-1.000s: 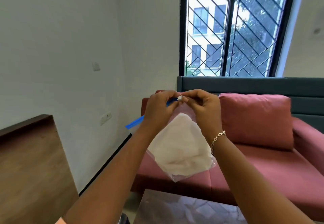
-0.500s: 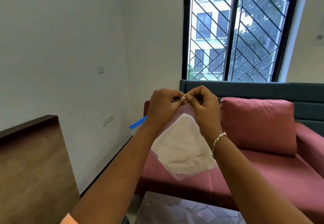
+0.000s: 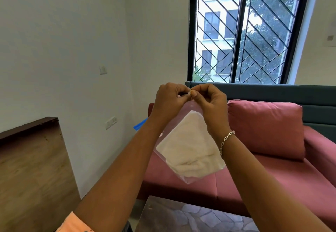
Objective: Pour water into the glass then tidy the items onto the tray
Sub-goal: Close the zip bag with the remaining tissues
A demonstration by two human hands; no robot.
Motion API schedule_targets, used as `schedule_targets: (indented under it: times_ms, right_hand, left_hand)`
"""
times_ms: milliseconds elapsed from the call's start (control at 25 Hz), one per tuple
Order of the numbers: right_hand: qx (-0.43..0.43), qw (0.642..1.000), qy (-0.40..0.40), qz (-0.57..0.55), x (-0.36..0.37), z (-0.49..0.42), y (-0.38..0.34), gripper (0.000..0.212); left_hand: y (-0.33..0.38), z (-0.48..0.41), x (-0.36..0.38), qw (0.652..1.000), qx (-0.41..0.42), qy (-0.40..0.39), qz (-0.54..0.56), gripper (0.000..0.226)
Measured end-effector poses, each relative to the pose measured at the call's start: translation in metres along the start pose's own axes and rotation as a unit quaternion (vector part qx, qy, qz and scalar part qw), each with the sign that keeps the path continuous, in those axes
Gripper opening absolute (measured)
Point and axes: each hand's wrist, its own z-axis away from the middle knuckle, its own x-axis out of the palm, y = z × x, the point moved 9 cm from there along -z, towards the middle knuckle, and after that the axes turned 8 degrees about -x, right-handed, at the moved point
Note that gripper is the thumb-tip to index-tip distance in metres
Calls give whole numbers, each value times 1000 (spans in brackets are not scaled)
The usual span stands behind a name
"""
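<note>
Hands now meet; blue zip strip [image 3: 141,124] shows only past the left wrist. Left hand [image 3: 169,102] and right hand [image 3: 211,102] pinch the zip bag [image 3: 189,146] mouth. Probably opening it; next, ease the lips apart.

No writing, label, brand, number or sign could be read anywhere. The clear zip bag [image 3: 189,151] and the wall switch plate [image 3: 103,70] showed no legible marks.

Top edge of bag [image 3: 189,148] hidden behind left hand [image 3: 169,102] and right hand [image 3: 211,102], blue strip [image 3: 140,125] mostly behind left forearm [image 3: 127,159], table [image 3: 190,217] cut off by bottom edge, sofa [image 3: 272,177] by right edge.
</note>
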Motion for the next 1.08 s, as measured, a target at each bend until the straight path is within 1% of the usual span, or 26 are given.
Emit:
schedule_targets:
  times_ms: [120, 360, 480, 640, 720, 880, 1080]
  right_hand:
    - [43, 998, 16, -45, -5, -2, 7, 13]
    - [65, 997, 9, -31, -8, 4, 16, 13]
    - [52, 999, 10, -6, -9, 6, 17, 14]
    - [28, 998, 28, 41, -14, 9, 16, 2]
    - [9, 996, 40, 80, -15, 11, 14, 3]
    - [-43, 983, 50, 174, -13, 17, 3, 7]
    - [-56, 979, 80, 180, -26, 21, 4, 9]
  left_hand:
    - [2, -2, 8, 1000, -5, -11, -6, 17]
    - [-9, 0, 17, 999, -14, -30, -33, 16]
    - [-12, 3, 22, 999, -14, -17, -42, 17]
    - [-15, 5, 25, 999, -23, -15, -42, 16]
    - [-13, 4, 27, 998, -24, -20, -45, 16]
    - [-8, 4, 33, 998, -24, -44, -35, 16]
    - [-11, 5, 42, 995, -44, -92, -22, 17]
